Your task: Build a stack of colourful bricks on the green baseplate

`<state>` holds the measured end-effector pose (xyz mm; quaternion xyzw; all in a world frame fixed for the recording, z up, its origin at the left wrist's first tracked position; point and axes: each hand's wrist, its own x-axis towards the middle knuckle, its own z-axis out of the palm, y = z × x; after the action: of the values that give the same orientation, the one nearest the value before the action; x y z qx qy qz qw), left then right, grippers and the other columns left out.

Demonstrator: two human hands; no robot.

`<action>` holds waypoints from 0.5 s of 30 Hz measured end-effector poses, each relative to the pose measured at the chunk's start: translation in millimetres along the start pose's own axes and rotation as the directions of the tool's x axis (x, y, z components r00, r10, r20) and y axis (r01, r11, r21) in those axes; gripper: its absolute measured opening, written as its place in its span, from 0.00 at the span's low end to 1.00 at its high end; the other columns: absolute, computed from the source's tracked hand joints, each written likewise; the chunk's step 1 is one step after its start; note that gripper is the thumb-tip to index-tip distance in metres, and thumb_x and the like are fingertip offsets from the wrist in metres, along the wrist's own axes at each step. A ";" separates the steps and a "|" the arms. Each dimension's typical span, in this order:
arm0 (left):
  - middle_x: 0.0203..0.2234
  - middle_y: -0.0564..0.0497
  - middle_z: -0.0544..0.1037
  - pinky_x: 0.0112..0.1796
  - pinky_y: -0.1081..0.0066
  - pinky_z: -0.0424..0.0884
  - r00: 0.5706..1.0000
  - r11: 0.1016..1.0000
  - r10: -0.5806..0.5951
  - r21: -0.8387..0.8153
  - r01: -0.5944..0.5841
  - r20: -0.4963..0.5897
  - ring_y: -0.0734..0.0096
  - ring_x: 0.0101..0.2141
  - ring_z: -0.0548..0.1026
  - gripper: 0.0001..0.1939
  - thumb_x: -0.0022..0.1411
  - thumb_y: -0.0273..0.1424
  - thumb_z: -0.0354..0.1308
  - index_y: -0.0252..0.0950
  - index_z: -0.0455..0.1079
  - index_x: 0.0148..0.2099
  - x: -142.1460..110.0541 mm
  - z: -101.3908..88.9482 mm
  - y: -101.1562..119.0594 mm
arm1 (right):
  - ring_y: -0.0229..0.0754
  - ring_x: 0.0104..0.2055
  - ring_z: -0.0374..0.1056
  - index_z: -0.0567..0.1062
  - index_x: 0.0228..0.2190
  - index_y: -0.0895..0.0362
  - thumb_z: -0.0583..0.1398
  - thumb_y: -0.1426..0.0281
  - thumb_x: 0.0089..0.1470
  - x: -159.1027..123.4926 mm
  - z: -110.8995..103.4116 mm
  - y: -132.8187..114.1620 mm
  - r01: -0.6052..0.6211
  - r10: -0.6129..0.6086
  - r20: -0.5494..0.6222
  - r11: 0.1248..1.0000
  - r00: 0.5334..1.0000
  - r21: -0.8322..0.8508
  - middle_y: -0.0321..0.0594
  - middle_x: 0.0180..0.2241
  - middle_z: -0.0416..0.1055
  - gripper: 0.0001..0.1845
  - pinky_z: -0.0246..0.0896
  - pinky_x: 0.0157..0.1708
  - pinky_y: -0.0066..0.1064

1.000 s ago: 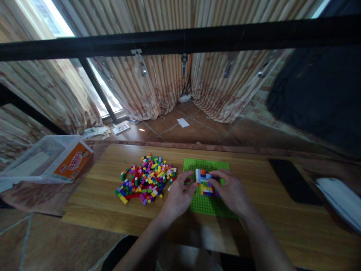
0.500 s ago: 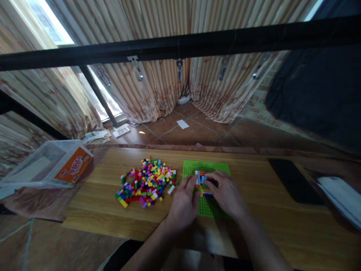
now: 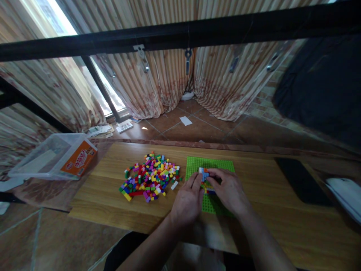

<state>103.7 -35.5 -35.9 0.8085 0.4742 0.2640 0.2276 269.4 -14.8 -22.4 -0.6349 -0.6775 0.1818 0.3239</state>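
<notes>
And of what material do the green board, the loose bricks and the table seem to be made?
Green board: probably plastic, fairly matt, judging by its even colour and moulded-looking studs.
Loose bricks: likely hard plastic, smooth; their bright solid colours and straight edges suggest it.
Table: wood or wood-look laminate, with a slight sheen; grain lines show, but I cannot tell which.

The plastic bin (image 3: 67, 145) bears an orange label (image 3: 79, 159), its characters illegible.
</notes>
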 end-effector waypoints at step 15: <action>0.58 0.37 0.69 0.58 0.57 0.68 1.000 0.993 -0.027 -0.116 0.028 0.013 0.60 0.57 0.70 0.24 0.68 0.24 0.46 0.31 0.58 0.65 3.2 -5.3 -5.0 | 0.46 0.39 0.71 0.79 0.35 0.51 0.58 0.71 0.58 1.6 -0.9 2.8 0.070 -0.071 0.024 0.997 0.997 0.020 0.39 0.35 0.78 0.09 0.63 0.42 0.39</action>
<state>98.3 -29.8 -34.3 0.7888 0.4677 0.2832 0.2808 272.1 -13.1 -23.2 -0.6052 -0.7016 0.1847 0.3278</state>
